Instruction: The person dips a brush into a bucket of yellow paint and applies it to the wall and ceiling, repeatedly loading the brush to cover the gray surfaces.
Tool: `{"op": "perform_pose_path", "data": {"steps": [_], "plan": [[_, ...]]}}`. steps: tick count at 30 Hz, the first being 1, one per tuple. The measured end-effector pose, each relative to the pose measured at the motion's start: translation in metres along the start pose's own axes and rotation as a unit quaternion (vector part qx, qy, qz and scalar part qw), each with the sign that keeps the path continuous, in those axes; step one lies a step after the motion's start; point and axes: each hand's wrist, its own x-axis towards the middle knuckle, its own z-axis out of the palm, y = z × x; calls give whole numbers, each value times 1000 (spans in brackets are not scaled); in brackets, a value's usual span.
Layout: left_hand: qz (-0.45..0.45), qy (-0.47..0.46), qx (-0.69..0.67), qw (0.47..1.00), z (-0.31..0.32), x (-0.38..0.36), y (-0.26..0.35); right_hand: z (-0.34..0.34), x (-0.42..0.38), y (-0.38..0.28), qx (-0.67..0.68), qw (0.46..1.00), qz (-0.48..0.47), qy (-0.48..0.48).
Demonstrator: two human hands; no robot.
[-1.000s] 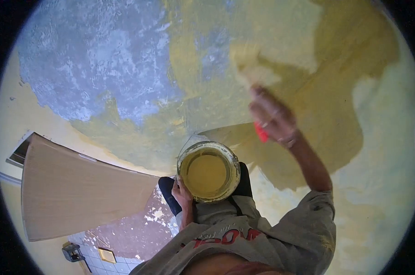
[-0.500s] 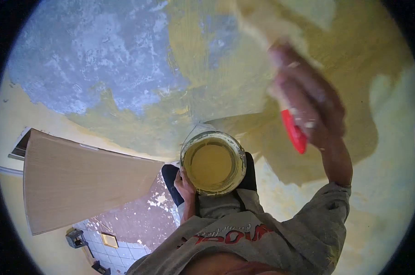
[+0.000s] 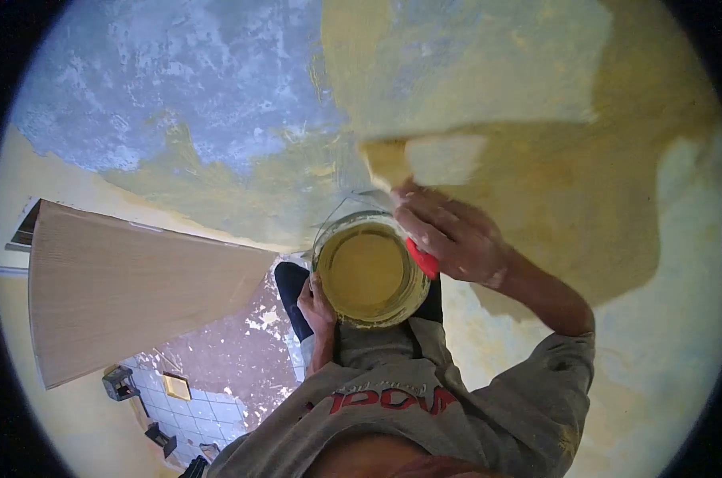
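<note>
My right hand [image 3: 457, 239] is closed around a paintbrush [image 3: 422, 259] with a red handle end. Its wide bristles, coated in tan-yellow, point up and left against the wall, just above the bucket. At my lap is a round bucket [image 3: 415, 301] with a wire handle and a smeared rim, partly full of mustard-yellow paint [image 3: 366, 267]. My left hand [image 3: 319, 309] grips the bucket's left side, fingers wrapped at its wall. Part of the brush handle is hidden by my right hand.
Ahead, the wall has a bare blue-grey patch [image 3: 178, 72] beside yellow-brown coated areas [image 3: 560, 215]. A large brown door-like panel [image 3: 146, 291] stands at left. Below lies a paint-flecked floor [image 3: 217, 370], with a small yellow-framed item [image 3: 176, 387] on tiles.
My right hand has swung left with the paintbrush, from the upper right to just above the bucket's right side. My left hand still grips the bucket; the view has shifted slightly.
</note>
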Motion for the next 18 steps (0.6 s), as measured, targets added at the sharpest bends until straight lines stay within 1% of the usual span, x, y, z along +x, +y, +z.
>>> {"op": "perform_pose_path", "data": {"steps": [2,3,4,5,6,7,9,10,11,12,13,15,17,18], "plan": [[-13,6,-21,1000,2,1,-5,-48,24,5,-37,999,0,28],[-24,6,-52,998,4,-1,3,-72,36,1,-76,995,-11,68],[-24,6,-54,998,3,-1,3,-94,50,-3,-117,987,-25,108],[-31,4,-44,999,1,0,1,-110,57,-20,-102,988,67,96],[-37,2,-34,999,1,0,0,-116,61,-14,-105,988,63,94],[-35,2,-39,999,3,1,2,-123,65,1,-180,975,3,129],[-39,19,-50,998,5,0,5,-133,70,22,-319,921,-114,192],[-41,19,-54,997,5,0,1,-127,68,20,-320,921,-118,189],[-36,26,-65,997,5,1,-5,-111,60,17,-230,957,-65,162],[-33,34,-76,996,6,2,-9,-90,48,13,-137,982,-10,132],[-36,35,-79,996,7,1,-7,-70,35,10,-42,993,47,98],[-61,31,-82,994,6,1,-1,-28,8,6,-154,985,-54,62],[-59,26,-73,995,6,6,-7,6,-21,-5,-111,993,-30,-38],[-62,14,-51,997,0,2,-10,22,-43,-11,-107,993,-27,-40]]}}
